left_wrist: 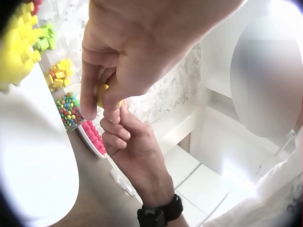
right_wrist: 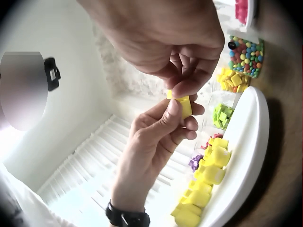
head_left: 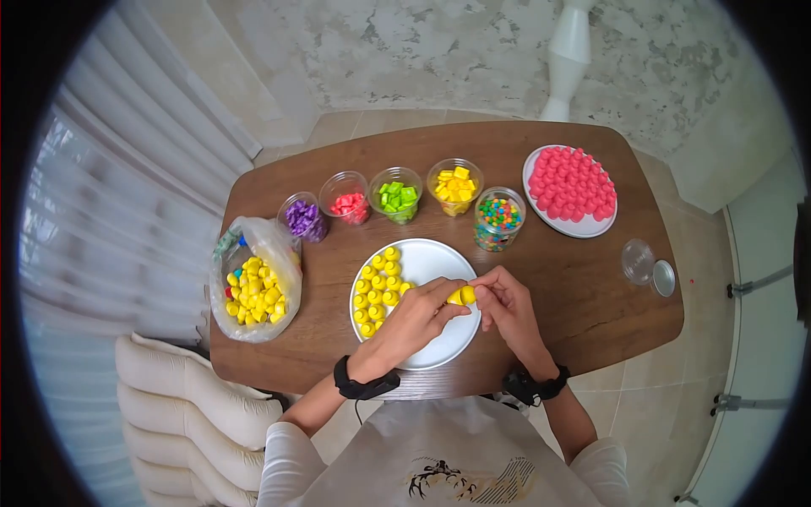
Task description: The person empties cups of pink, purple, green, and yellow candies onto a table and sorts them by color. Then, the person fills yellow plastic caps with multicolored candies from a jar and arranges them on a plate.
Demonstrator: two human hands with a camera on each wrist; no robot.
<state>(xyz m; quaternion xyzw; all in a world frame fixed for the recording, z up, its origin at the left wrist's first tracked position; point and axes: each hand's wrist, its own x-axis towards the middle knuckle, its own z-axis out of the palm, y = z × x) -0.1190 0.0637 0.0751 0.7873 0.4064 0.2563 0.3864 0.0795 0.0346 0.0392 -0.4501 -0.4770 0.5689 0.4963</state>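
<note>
Over the white plate (head_left: 463,269), my left hand (head_left: 421,317) holds a small yellow pot-shaped piece (head_left: 461,296) between thumb and fingers. My right hand (head_left: 507,306) meets it from the other side, its thumb and fingertips pinching the piece's narrower end. In the right wrist view the yellow piece (right_wrist: 186,108) shows a squarish body in the left fingers, partly hidden by the thumb. Several like yellow pieces (head_left: 378,283) stand upright in rows on the plate's left half. In the left wrist view the fingers hide most of the held piece.
A plastic bag (head_left: 287,291) of yellow pieces stands at left. Clear cups of purple (head_left: 304,220), red (head_left: 348,205), green (head_left: 398,196) and yellow sweets (head_left: 456,186) line the back, beside a jar of coloured candies (head_left: 499,214). Pink pieces (head_left: 574,188) fill another plate; a lid (head_left: 664,278) lies at right.
</note>
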